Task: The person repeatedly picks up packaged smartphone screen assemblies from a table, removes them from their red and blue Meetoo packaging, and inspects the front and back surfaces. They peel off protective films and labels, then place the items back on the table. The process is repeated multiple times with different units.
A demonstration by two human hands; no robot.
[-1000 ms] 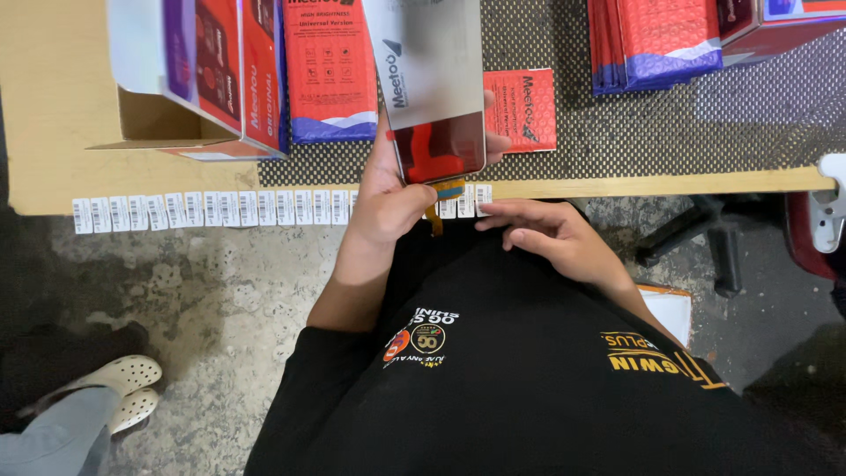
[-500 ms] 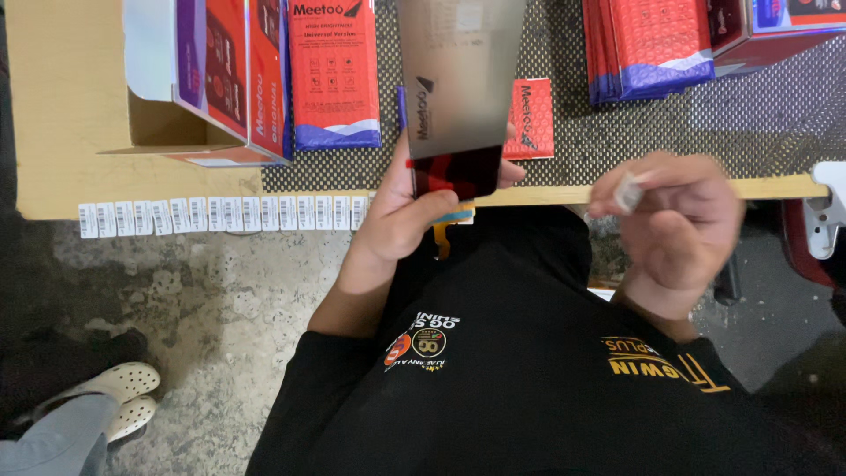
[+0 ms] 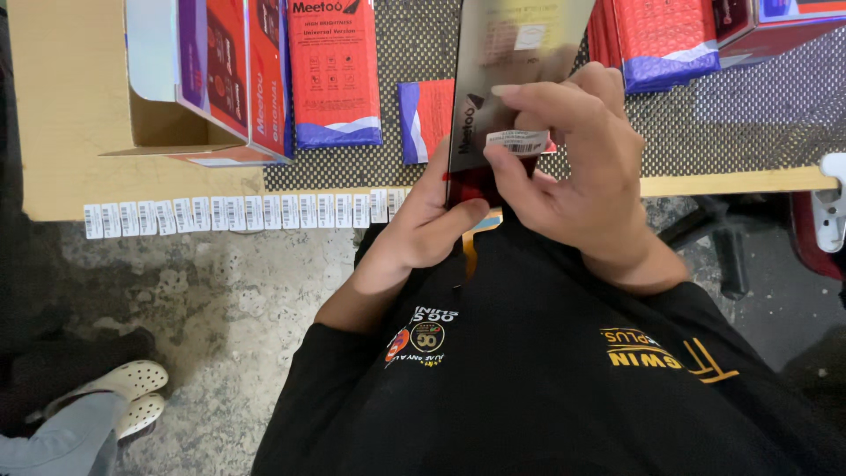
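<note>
Left hand (image 3: 423, 231) gripping the lower edge of a flat grey panel (image 3: 502, 79), thumb pressed on its red bottom strip; right hand (image 3: 577, 172) pinching a small white barcode sticker (image 3: 518, 142) against the panel's face. Panel held upright over the near edge of the table (image 3: 70, 167), above the lap. Strip of matching labels (image 3: 238, 213) stuck along that table edge, left of the panel. Red and blue packets (image 3: 333, 75) and an open cardboard box (image 3: 198, 84) farther left on the table.
</note>
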